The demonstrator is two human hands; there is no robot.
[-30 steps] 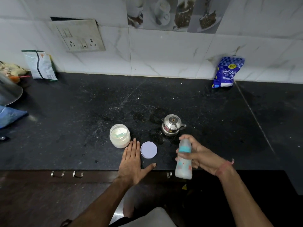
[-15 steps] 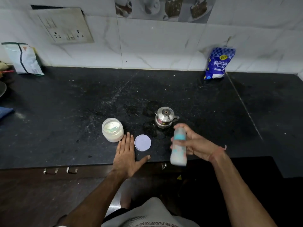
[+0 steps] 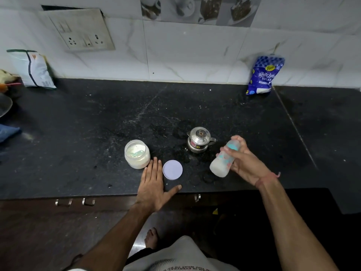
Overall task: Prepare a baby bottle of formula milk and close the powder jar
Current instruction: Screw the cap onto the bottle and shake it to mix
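Note:
My right hand [image 3: 244, 161] grips a baby bottle [image 3: 222, 162] with a teal collar, full of white milk, tilted with its base towards me and held above the black counter [image 3: 78, 133]. The open powder jar [image 3: 137, 154] stands left of centre, a pale green scoop lying in the white powder. Its round lilac lid [image 3: 172, 169] lies flat on the counter to the jar's right. My left hand [image 3: 154, 186] rests flat on the counter edge with fingers spread, between jar and lid, touching neither that I can tell.
A small steel pot [image 3: 199, 139] with a lid stands just behind the bottle. A blue sugar packet [image 3: 262, 75] leans on the tiled wall at back right, a white pouch [image 3: 33, 68] at back left. A wall socket plate [image 3: 80, 30] hangs above.
The bottle in my right hand has swung from pointing down over the counter edge to tilted up over the counter. My left hand has stayed flat.

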